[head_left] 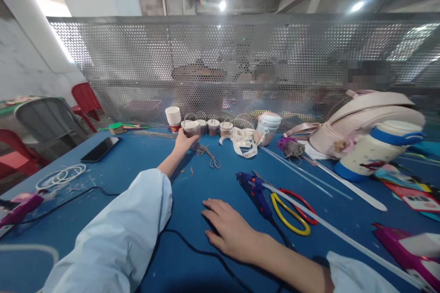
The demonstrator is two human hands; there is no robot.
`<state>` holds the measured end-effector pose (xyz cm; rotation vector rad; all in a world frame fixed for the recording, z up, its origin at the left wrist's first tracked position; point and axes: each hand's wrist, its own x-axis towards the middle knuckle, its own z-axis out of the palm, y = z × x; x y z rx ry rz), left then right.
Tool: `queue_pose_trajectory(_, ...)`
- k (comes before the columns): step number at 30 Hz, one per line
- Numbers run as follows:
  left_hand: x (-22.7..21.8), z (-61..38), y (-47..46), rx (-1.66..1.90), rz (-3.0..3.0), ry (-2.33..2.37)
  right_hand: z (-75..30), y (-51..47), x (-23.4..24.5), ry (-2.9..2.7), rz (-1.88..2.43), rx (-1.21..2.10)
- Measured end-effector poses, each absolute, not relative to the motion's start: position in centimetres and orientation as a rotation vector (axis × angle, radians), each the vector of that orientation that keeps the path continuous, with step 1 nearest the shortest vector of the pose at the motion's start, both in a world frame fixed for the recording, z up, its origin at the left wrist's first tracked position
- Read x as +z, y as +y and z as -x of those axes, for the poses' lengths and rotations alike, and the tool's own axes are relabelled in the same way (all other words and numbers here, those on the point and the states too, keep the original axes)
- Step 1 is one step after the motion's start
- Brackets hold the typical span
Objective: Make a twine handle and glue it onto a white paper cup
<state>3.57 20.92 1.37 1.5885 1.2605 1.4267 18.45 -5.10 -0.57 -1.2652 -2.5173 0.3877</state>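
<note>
My left hand (184, 141) reaches far across the blue table (147, 160) and is closed round a small brown paper-cup basket (191, 127) with a wire handle. Three similar little baskets (213, 126) stand in a row just right of it. My right hand (231, 231) lies flat on the table near me, fingers stretched out, holding nothing. Just right of it lie a blue glue gun (255, 192) and scissors with yellow and red handles (292, 213). A piece of grey cord (208, 153) lies beside my left hand.
A stack of paper cups (173, 118), ribbon (244, 142), a pale flask (268, 127), a pink bag (371, 116), a blue-and-white bottle (374, 149), long glue sticks (343, 187) and a phone (101, 149) lie around. A perforated metal screen (220, 64) closes the far edge; people sit behind it. Chairs stand at left.
</note>
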Motion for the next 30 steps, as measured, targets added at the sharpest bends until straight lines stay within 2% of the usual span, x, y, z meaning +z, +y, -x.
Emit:
queue_pose_trajectory(12,-0.9,-8.4,24.3,1.218,-1.792,1.252,-18.2,-5.1,-1.4,-2.508,1.313,0.434)
queue_pose_trajectory(21,-2.2,-10.0,24.0,0.947,-1.892,1.459,-18.4,-4.2,-3.5,-2.55,1.246,0.363)
queue_pose_trajectory(30,-2.0,-11.3,23.3,0.737,-2.083,1.654,-18.4,-4.1,-3.6,-2.539,1.239,0.371)
